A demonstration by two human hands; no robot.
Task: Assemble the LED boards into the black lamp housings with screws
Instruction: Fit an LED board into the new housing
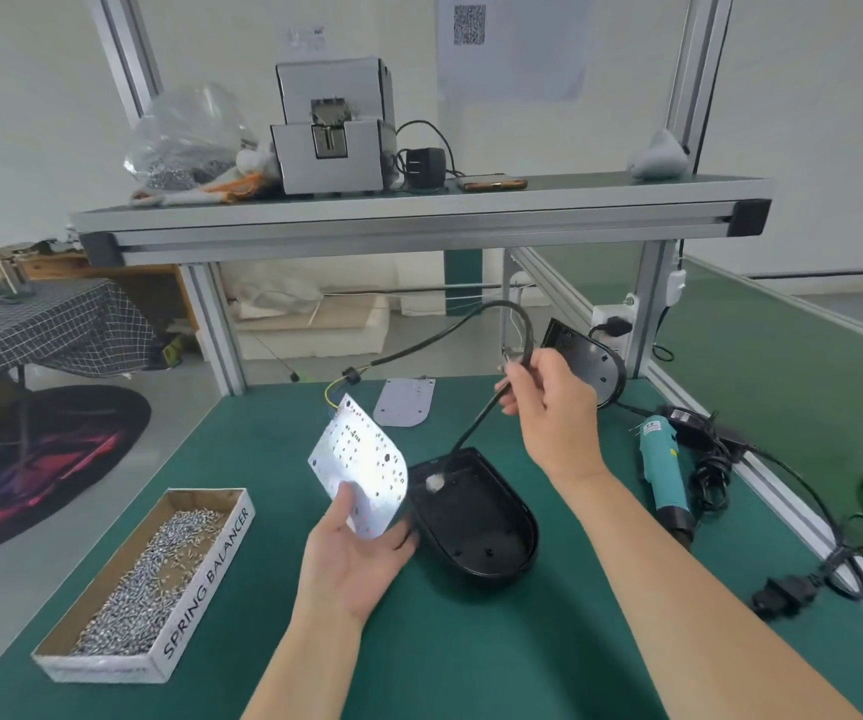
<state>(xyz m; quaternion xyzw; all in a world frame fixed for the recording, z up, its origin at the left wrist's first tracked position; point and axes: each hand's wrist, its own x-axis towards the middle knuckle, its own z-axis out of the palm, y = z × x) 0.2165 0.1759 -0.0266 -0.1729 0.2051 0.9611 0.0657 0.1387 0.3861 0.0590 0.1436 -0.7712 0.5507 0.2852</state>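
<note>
Head: LED board (361, 459) in left hand (356, 558)

Glare over LED board (361, 462) markings

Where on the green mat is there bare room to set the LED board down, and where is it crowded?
Bare mat lies between the screw box and the black housing, and beyond the box up to the grey plate. Crowded: the right edge, with the screwdriver and tangled cables.

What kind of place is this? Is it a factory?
Most likely a small factory assembly bench: a box of loose screws, a teal electric screwdriver near a black lamp housing, and a screw feeder machine on the aluminium shelf.
</note>
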